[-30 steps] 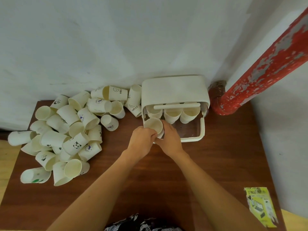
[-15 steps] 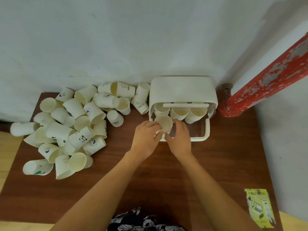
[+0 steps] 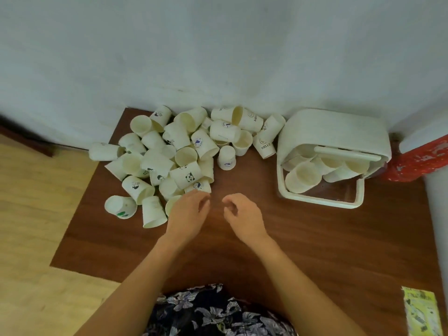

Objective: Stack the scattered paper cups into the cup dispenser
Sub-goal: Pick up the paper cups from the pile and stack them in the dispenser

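Brown wooden table (image 3: 303, 251) against a pale wall (image 3: 218, 49); red peeling pipe (image 3: 421, 163) at far right corner, yellow leaflet (image 3: 421, 311) at near right edge.

Cup pile (image 3: 169, 161): a big loose heap of white paper cups on the table's left half, most lying on their sides, mouths facing all ways, a few upside down. One cup hangs off the left table edge.

Cup dispenser (image 3: 334, 134): white box at back right, lid hinged up, clear front tray with a white frame. Several stacks are lying inside, mouths toward the camera. The leftmost stack (image 3: 303, 177) sticks out furthest, its open mouth tilted toward the near left.

Left hand (image 3: 189, 212): empty, fingers loosely curled, palm down, at the near right fringe of the pile. Its fingertips are just beside a printed cup on its side (image 3: 198, 186); whether they touch it I cannot tell. A plain cup mouth (image 3: 172, 203) is partly hidden under the hand's left edge.

Right hand (image 3: 242, 212): empty, fingers half curled, hovering over bare table between pile and dispenser, touching nothing.

Key relation: the nearest loose cups lie ahead and left of the left hand, so the left hand is clearly nearer; the right sits a bit further off. The printed cup's long axis seems to run roughly left-right, mouth direction unclear. Likely next: the left hand picks it up, then carries it right to the dispenser, well apart from the pile.
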{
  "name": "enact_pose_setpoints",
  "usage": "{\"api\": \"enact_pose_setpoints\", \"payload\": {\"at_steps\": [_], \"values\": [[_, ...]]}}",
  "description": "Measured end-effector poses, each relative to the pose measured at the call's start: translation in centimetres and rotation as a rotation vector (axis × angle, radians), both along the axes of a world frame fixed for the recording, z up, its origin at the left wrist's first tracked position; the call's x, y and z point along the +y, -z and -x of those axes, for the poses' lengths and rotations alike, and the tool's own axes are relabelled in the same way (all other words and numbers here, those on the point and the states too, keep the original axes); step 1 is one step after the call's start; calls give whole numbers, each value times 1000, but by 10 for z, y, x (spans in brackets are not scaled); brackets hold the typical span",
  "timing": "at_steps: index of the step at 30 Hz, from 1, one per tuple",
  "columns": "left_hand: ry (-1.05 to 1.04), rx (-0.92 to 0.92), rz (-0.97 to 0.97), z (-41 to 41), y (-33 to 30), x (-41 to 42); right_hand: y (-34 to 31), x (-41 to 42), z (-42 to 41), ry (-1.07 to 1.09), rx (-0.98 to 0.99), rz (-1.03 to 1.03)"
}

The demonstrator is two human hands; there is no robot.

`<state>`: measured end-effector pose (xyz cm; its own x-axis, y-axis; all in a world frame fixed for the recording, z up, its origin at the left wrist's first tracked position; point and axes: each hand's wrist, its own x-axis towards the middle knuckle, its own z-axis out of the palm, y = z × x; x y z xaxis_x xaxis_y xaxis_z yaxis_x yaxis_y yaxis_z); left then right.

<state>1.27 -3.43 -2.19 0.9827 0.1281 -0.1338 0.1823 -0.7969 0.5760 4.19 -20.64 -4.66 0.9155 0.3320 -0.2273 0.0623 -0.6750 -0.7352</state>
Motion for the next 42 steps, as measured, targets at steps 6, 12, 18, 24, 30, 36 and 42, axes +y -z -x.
{"api": "enact_pose_setpoints", "payload": {"at_steps": [6, 12, 18, 24, 30, 36, 42], "values": [[-144, 88, -24, 35, 12, 93, 22, 87, 25, -224, 117, 165], [-328, 119, -158, 52, 25, 176, 41, 131, 46, -204, 197, 268], [-217, 412, -131, 51, 54, 223, 46, 147, 67, 20, 202, 322], [-225, 374, -74, 55, 63, 231, 36, 154, 79, 97, 242, 329], [-378, 155, 20, 57, 18, 235, 23, 162, 74, 112, 216, 278], [-348, 62, 381, 35, -35, 217, 0, 174, 62, 215, 116, 118], [-7, 163, 398, 12, -53, 171, -42, 153, 48, 444, -69, -45]]}}
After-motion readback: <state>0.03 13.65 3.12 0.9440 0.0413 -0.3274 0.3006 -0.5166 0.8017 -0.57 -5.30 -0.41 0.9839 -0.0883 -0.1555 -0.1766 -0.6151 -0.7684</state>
